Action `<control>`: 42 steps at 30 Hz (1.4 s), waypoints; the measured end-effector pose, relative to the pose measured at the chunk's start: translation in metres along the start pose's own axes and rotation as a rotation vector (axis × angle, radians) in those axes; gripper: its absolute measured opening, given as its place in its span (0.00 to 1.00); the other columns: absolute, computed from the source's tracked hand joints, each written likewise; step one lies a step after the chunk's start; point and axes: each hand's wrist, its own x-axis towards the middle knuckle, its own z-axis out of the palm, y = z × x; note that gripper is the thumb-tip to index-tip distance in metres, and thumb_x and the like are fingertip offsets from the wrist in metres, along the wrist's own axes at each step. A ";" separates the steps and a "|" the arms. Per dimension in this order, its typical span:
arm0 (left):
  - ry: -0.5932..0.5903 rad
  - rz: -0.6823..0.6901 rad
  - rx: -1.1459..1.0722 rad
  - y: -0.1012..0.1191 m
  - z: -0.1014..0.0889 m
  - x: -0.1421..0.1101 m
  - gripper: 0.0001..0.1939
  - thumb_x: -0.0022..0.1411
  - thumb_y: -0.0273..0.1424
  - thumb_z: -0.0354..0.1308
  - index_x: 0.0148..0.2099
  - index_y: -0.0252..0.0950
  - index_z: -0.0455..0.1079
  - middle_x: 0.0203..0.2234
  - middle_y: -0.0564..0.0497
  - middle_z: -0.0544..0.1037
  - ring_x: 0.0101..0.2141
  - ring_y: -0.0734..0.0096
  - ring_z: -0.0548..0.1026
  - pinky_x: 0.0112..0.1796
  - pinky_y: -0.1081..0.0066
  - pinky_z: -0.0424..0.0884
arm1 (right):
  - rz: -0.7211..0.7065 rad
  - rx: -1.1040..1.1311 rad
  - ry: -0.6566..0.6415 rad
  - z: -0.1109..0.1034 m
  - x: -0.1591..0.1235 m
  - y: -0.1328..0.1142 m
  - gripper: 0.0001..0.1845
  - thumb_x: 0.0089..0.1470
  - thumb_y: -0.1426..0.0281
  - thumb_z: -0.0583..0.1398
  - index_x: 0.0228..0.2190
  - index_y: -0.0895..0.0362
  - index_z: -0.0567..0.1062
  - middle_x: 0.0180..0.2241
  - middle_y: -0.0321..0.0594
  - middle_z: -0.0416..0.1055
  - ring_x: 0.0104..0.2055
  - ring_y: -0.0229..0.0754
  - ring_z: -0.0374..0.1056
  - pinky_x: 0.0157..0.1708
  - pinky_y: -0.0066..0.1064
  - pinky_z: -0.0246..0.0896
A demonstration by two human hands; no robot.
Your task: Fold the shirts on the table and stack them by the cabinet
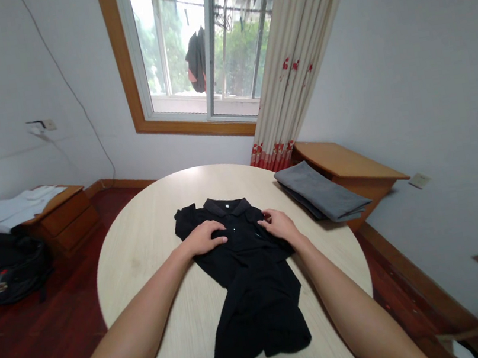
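Note:
A black polo shirt (255, 284) lies front up on the round table, its collar (226, 206) toward the window and its lower part bunched and creased toward me. My left hand (205, 236) rests on the left side of the shirt's chest, fingers stretched toward the button placket, thumb apart. On the opposite side, my right hand (278, 224) touches the shirt near the shoulder, with its fingertips and thumb separated. Neither hand visibly grips any cloth. The left sleeve end (185, 214) sticks out beyond my left hand.
Folded grey cloth (321, 190) lies at the table's right edge, by a wooden cabinet (348, 162). The pale round table (143, 259) has a curved edge. On the left are a small drawer cabinet (68, 222) and a black bag (5, 268). A curtain (292, 57) hangs behind.

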 end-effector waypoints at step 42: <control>0.318 -0.488 0.364 0.023 -0.063 -0.018 0.22 0.66 0.38 0.54 0.59 0.38 0.71 0.58 0.41 0.74 0.58 0.49 0.70 0.60 0.52 0.59 | -0.236 0.194 -0.045 -0.013 -0.002 0.022 0.25 0.55 0.54 0.63 0.49 0.56 0.79 0.52 0.50 0.75 0.54 0.55 0.71 0.57 0.47 0.63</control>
